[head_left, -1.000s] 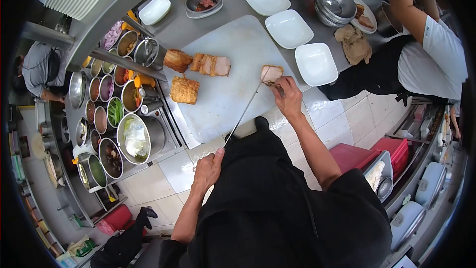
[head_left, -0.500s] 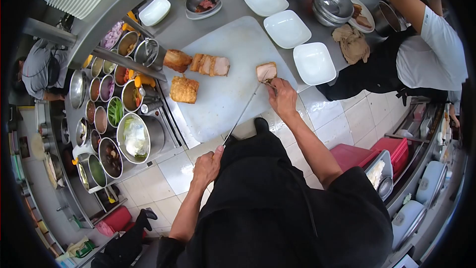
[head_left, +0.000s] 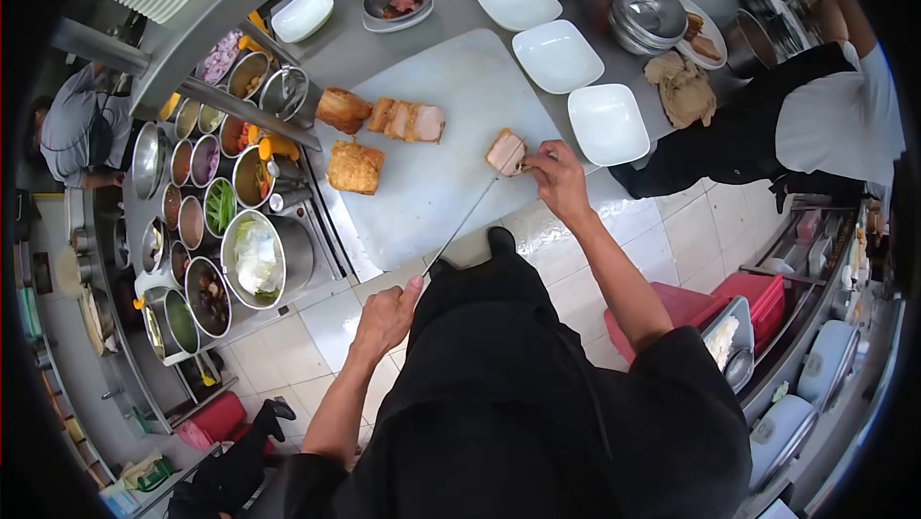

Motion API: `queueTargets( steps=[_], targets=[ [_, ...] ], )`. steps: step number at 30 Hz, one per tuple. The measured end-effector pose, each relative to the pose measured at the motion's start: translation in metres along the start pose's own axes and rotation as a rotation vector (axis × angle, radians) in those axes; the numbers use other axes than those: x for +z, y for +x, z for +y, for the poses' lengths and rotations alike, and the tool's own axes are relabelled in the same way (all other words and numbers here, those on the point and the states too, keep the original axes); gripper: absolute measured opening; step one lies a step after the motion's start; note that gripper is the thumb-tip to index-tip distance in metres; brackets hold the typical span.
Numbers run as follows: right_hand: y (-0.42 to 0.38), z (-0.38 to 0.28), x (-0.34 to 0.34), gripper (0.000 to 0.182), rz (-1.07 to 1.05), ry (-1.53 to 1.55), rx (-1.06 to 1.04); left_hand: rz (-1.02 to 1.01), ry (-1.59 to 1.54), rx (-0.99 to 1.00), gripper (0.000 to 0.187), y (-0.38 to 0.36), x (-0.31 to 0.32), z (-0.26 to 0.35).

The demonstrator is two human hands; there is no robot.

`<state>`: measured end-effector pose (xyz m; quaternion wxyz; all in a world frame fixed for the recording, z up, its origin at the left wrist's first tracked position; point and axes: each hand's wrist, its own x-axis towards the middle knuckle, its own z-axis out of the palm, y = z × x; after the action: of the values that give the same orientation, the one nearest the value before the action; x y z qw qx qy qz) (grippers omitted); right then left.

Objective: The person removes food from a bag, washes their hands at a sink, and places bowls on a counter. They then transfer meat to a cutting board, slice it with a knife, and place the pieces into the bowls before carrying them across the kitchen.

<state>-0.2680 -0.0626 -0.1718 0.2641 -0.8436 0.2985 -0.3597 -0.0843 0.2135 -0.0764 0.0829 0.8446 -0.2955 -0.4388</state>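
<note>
My left hand (head_left: 388,315) is wrapped round the handle of a long thin knife (head_left: 464,220), whose tip reaches the near edge of a small piece of crispy roast pork (head_left: 506,152). With fingertips pinched together, my right hand (head_left: 559,176) holds that piece at its right side on the white cutting board (head_left: 432,202). Further left on the board lies a row of cut pork slices (head_left: 408,122). Two uncut chunks with golden crackling, an upper chunk (head_left: 342,110) and a lower chunk (head_left: 355,168), sit by the board's left edge.
White square dishes (head_left: 558,57) stand beyond the board, near stacked metal bowls (head_left: 647,9) and a crumpled brown cloth (head_left: 680,87). Metal tubs of ingredients (head_left: 254,260) line the left. A person in a white shirt (head_left: 823,126) stands at the right.
The small pork piece has turned and shifted slightly left. My right hand has moved a little right and down, and the knife tip has drawn back from the meat's top to its near edge.
</note>
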Motion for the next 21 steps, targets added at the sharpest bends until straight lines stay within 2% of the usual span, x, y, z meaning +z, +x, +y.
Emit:
queueTargets(
  steps=[7,12,21],
  targets=[
    [-0.009,0.005,0.001,0.022,0.01,0.072,0.057,-0.057,0.028,-0.008,0.08,-0.009,-0.003,0.035],
    [-0.001,0.008,0.0,0.019,-0.004,0.026,-0.127,0.03,0.147,-0.013,0.078,-0.02,-0.007,0.048],
    [0.007,0.012,-0.001,0.022,-0.071,0.069,-0.104,-0.028,0.252,-0.06,0.076,-0.008,-0.017,0.06]
  ],
)
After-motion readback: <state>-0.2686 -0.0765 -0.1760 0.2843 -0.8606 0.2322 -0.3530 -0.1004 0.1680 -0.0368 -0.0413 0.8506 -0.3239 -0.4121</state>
